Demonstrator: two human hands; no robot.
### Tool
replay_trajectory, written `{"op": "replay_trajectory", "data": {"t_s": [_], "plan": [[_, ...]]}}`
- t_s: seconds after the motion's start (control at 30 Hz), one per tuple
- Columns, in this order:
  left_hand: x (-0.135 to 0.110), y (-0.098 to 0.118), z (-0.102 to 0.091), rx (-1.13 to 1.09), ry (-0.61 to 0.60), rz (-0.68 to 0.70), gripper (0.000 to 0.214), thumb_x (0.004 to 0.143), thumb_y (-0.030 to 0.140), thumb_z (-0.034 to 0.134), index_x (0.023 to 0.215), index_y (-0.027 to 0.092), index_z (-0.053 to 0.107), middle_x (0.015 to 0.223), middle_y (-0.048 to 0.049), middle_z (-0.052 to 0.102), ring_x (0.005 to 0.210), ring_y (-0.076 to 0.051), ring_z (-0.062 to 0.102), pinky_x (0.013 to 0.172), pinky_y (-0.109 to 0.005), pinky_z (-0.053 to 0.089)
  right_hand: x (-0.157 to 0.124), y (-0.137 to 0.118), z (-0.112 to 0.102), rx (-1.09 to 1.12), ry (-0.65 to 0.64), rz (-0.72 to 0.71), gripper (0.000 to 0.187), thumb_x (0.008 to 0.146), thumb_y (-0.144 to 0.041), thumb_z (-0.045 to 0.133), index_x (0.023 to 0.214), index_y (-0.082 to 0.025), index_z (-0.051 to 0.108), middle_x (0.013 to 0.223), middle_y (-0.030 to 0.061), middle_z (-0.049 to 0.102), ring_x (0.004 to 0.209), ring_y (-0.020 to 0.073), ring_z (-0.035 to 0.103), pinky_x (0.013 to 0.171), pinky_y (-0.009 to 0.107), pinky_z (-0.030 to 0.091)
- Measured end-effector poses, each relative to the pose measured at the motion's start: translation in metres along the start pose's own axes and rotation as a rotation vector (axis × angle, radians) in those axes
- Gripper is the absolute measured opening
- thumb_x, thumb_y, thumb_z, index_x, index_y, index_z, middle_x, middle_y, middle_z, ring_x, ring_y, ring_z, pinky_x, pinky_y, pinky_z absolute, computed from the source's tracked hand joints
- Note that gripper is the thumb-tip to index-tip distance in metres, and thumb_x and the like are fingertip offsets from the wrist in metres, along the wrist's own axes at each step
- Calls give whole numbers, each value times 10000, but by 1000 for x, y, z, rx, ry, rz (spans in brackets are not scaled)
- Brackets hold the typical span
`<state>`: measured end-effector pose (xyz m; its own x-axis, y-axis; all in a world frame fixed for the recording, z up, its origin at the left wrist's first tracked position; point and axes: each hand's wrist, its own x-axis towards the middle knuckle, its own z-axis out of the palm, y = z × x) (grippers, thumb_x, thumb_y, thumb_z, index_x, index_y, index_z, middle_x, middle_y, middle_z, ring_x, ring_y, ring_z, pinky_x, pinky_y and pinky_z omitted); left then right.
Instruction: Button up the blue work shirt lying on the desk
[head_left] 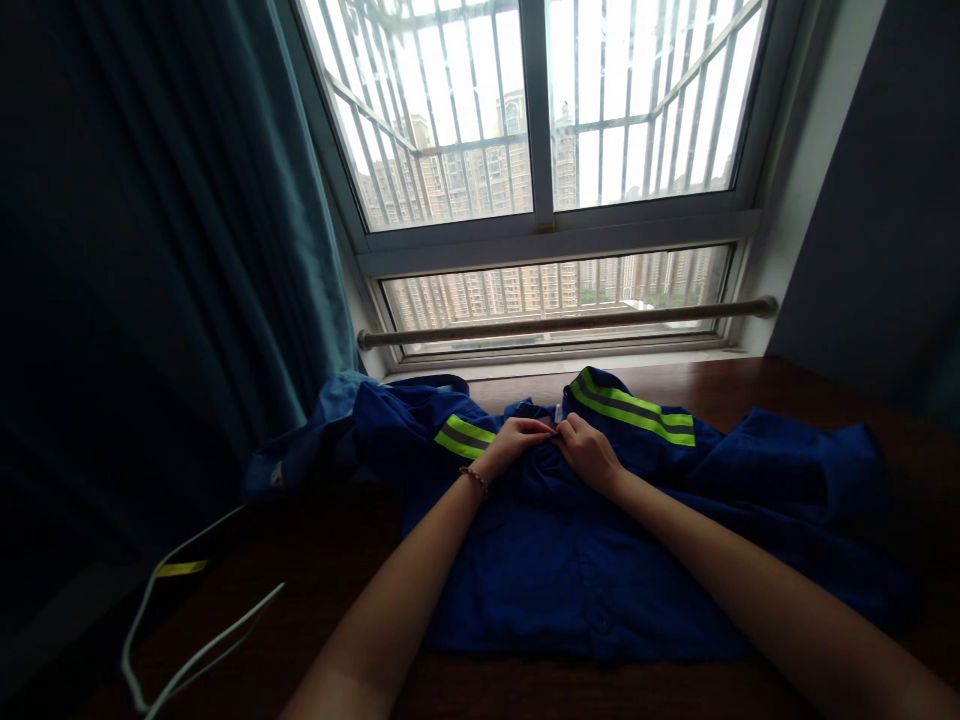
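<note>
Spread over a dark wooden surface lies a blue work jacket with yellow-green and grey reflective strips near its shoulders. Its sleeves reach out to both sides. My left hand, with a beaded bracelet at the wrist, pinches the fabric close to the collar. Right beside it, my right hand is closed on the same part of the front, fingertips almost touching the left ones. The small spot between the fingertips is too covered to make out. A white label shows at the collar just behind my hands.
Behind the jacket stands a barred window with a horizontal rail across its lower part. A blue curtain hangs at the left. A white wire hanger lies on the wooden surface at lower left, near a yellow strip.
</note>
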<state>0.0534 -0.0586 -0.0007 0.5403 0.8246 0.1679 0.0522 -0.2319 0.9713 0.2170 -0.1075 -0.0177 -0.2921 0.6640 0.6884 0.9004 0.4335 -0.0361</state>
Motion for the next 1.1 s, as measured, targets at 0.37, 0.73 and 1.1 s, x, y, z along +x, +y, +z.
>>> {"op": "replay_trajectory", "data": {"t_s": [0.37, 0.73, 1.1], "plan": [[8, -3, 0, -274, 305, -43, 209, 650, 257, 684, 766, 99, 611, 475, 42, 513, 373, -28, 403, 371, -146, 296, 3, 0, -10, -21, 24, 23, 224, 889, -193, 312, 907, -164, 534, 788, 53, 518, 706, 160, 467, 590, 252, 331], [13, 27, -8, -462, 821, 234, 47, 864, 149, 368, 858, 183, 338, 823, -38, 572, 699, -155, 655, 694, -327, 529, 41, 26, -81, 165, 559, 295, 222, 882, -265, 361, 899, -195, 571, 803, 43, 522, 785, 184, 479, 699, 302, 372], [-31, 70, 22, 1003, 393, 889, 414, 803, 356, 525, 1153, 156, 433, 1356, -165, 290, 1299, -318, 169, 1015, -486, 253, 48, -7, -158, 333, 817, 234, 221, 888, -276, 344, 885, -196, 549, 840, 55, 533, 809, 170, 512, 601, 276, 403]]}}
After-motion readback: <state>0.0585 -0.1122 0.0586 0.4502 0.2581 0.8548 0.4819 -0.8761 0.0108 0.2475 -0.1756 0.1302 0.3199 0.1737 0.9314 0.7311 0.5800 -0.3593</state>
